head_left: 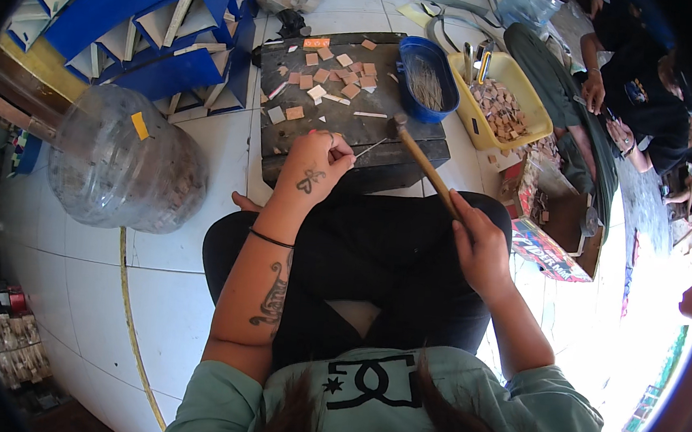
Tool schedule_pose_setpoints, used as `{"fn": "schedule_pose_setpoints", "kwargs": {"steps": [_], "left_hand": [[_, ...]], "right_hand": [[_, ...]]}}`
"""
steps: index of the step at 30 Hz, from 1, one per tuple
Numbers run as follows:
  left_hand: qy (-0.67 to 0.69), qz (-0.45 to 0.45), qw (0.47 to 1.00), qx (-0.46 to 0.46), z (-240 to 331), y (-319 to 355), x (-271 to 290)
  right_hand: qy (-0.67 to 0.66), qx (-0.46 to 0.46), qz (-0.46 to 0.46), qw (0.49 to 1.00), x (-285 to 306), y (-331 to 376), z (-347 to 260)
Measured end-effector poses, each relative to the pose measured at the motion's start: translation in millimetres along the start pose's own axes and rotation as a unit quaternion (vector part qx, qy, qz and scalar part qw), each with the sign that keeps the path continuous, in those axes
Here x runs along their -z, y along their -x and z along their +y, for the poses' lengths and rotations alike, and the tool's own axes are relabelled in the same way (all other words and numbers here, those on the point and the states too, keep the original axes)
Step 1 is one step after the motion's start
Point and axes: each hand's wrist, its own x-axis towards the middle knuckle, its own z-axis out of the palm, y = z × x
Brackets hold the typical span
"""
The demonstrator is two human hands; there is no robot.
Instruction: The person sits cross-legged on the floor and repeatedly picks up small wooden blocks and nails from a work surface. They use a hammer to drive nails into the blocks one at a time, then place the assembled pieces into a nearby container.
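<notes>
My left hand (322, 162) is closed in a pinch over the near edge of a dark low wooden table (286, 148). A thin metal wire (372, 147) slants up from its fingertips toward the hammer head. My right hand (482, 244) is wrapped round the wooden handle of a hammer (429, 170), whose small dark head hovers over or rests on the table; I cannot tell which. Small square brown tiles (322, 75) and pale slivers lie scattered on the tabletop, beyond my left hand. At the table's right end sits a blue oval tub (458, 95) holding many thin wires.
Right of the table stands a yellow basin (545, 128) with brown pieces and hand tools. An open cardboard box (550, 252) is nearer. To the left are a large clear plastic jar (126, 166) and blue racks (111, 3). Another person's hand (593, 91) shows at far right.
</notes>
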Motion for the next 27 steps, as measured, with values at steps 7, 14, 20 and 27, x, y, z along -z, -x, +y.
{"fn": "schedule_pose_setpoints", "kwargs": {"steps": [7,14,20,27], "left_hand": [[0.008,-0.004,1.0,0.021,3,0,0],[-0.002,-0.01,1.0,0.015,2,0,0],[0.201,-0.036,0.976,0.07,-9,0,2],[0.055,0.116,0.984,-0.127,-4,-8,-19]], "right_hand": [[-0.016,0.005,-0.055,0.998,2,6,-9],[-0.011,-0.024,0.006,1.0,3,2,0],[-0.069,-0.029,0.016,0.997,6,13,-3],[-0.099,-0.078,0.012,0.992,7,14,-3]]}}
